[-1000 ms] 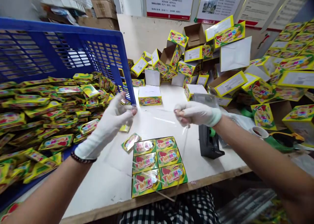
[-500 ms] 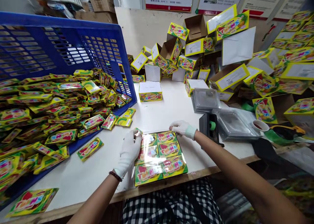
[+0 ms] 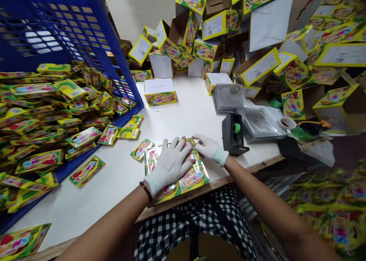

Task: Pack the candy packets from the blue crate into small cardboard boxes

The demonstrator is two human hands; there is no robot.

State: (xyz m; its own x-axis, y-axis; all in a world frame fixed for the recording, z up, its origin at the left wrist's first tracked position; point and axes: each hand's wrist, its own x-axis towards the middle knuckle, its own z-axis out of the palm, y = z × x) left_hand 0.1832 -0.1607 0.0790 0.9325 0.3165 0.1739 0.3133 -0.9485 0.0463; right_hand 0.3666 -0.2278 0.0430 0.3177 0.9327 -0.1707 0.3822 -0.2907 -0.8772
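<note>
A flat block of several yellow-green candy packs (image 3: 194, 177), covered by a clear shiny film, lies at the near edge of the white table (image 3: 188, 116). My left hand (image 3: 170, 165), in a white glove, lies flat on top of the block with its fingers spread. My right hand (image 3: 210, 149), also gloved, presses on the block's far right corner, fingers stretched out. Neither hand grips anything.
A tilted blue crate (image 3: 71, 43) spills loose candy packs (image 3: 82, 137) onto the table at the left. A black tape dispenser (image 3: 233, 135) and clear plastic trays (image 3: 257, 124) stand to the right. Open yellow cartons (image 3: 257, 68) are heaped at the back, one small box (image 3: 160, 92) apart.
A second ago both hands held a clear film stretched in the air above the block. They came down, and now the left palm lies flat on the covered block; the camera tilted down.
</note>
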